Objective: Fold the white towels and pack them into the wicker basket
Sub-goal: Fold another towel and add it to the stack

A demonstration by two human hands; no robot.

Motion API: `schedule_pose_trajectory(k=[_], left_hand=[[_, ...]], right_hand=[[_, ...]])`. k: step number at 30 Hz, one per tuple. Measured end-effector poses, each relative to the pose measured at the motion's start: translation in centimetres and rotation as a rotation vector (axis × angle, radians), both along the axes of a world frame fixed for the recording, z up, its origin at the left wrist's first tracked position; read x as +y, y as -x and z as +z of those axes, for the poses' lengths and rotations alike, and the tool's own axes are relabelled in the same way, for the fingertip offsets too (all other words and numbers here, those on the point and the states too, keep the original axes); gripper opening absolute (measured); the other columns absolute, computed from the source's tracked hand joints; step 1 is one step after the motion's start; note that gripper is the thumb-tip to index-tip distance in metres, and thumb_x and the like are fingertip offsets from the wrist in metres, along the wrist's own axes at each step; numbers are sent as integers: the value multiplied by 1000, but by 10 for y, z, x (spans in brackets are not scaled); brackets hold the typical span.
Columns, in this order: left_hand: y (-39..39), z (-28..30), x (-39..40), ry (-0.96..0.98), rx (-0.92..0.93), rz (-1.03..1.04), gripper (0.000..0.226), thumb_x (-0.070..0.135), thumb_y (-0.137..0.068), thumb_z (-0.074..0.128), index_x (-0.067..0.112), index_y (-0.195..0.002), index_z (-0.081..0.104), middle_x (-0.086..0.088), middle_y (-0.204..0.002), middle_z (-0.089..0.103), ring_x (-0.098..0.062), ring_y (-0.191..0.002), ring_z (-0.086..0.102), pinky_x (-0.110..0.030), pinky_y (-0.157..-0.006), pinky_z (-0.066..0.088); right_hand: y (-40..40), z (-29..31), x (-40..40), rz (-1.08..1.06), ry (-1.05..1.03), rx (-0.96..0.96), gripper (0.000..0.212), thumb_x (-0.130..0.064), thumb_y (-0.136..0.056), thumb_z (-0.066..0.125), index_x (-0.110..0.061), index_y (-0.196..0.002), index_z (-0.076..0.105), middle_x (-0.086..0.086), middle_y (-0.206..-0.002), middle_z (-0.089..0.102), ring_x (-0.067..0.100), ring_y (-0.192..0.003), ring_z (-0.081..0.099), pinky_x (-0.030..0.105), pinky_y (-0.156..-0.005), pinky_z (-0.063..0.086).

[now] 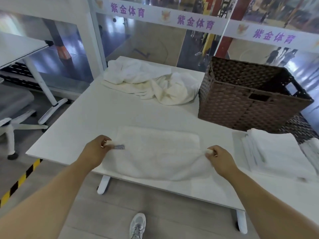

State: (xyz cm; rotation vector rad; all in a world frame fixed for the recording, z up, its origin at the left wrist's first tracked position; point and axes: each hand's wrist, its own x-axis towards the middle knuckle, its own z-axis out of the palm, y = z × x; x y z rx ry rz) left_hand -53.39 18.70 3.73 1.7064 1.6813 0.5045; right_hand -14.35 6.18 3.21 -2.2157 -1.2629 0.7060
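Glass panels with a white band of purple lettering [195, 23] close off the far side of the room, and blurred figures show behind them, too smeared to make out. A white table [107, 114] fills the middle of the view; its right end runs out of the picture.

On the near part of the table lies a white towel [158, 152], spread flat at its far half while its near edge sags over the table's front edge. The left hand [96, 150] pinches the towel's near left corner between thumb and fingers, with a small grey label [119, 147] sticking out just beside the fingers. The right hand [218, 156] pinches the near right corner in the same way, the cloth bunched up at the fingertips. Both corners are lifted slightly off the table.

At the far side of the table sits a heap of crumpled towels [148, 80], white and cream; how many are in it cannot be counted. Just right of the heap stands the brown wicker basket [241, 100]; only woven walls show inside, the bottom hidden by the near wall. A stack of folded towels [276, 152] lies at the right, blurred and cut off by the frame edge.

Below the table, one grey sneaker [137, 225] stands on the floor. A white chair base [15, 121] shows at far left, partly cropped.
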Motion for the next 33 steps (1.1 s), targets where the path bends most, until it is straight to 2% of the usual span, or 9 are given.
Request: schedule_pose_trajectory(k=[3,8,17,21,25,27,29,31,33], left_hand=[[-10,0,28,-18,2,0,17,23,-90,62,16,-106,58,-4,-97,57,-23,-89,53,-28,-74,37],[-27,-7,79,28,5,-30,14,24,-87,66,20,-99,61,-3,-95,60,-21,-88,54,-27,-73,37],[-49,-43,156,83,86,-90,8,21,-88,64,16,-94,61,-4,-92,61,-22,-82,55,-20,-60,39],[-53,-62,168,64,244,-158,23,19,-85,67,10,-106,64,-10,-104,61,-29,-98,58,-32,-82,41],[-65,-71,169,-39,306,-240,22,21,-81,72,11,-100,68,-8,-100,63,-28,-93,59,-33,-90,39],[-74,-76,165,-100,270,-333,14,16,-80,72,12,-93,70,-7,-93,63,-30,-88,60,-32,-87,38],[-79,-88,163,-165,237,-498,18,8,-74,73,12,-91,72,-8,-92,65,-33,-85,63,-32,-84,38],[-83,-93,158,-82,281,-609,30,10,-75,74,18,-103,71,-6,-109,62,-34,-102,57,-38,-91,39],[-82,-94,156,-39,347,-620,35,18,-81,71,25,-115,66,-1,-123,53,-30,-116,46,-39,-99,32]], right_hand=[[-2,1,20,-73,-34,-7,4,-21,-93,58,-19,-90,60,-2,-84,61,17,-77,55,26,-64,38],[-12,2,62,-134,-23,-16,5,-17,-92,59,-19,-89,63,-1,-87,62,17,-80,55,26,-68,38],[-22,-23,139,-222,40,-13,19,-20,-93,59,-16,-112,62,-1,-102,60,14,-91,53,24,-76,37],[-22,-41,148,-256,61,-78,33,-21,-93,59,-16,-125,56,3,-119,60,20,-106,56,27,-85,41],[-7,-52,138,-116,102,-164,26,-14,-91,60,-13,-117,61,4,-118,59,21,-109,56,27,-90,42],[8,-58,131,-3,151,-163,25,-17,-92,58,-15,-116,62,2,-118,59,19,-108,55,27,-90,44],[25,-67,126,139,242,-184,29,-24,-93,56,-19,-122,60,0,-124,54,19,-115,51,28,-95,43],[40,-75,127,272,342,-241,39,-31,-94,54,-22,-131,52,-1,-133,46,20,-122,43,30,-102,38],[50,-78,135,345,399,-310,46,-35,-94,52,-23,-138,44,1,-137,38,22,-125,37,31,-104,36]])
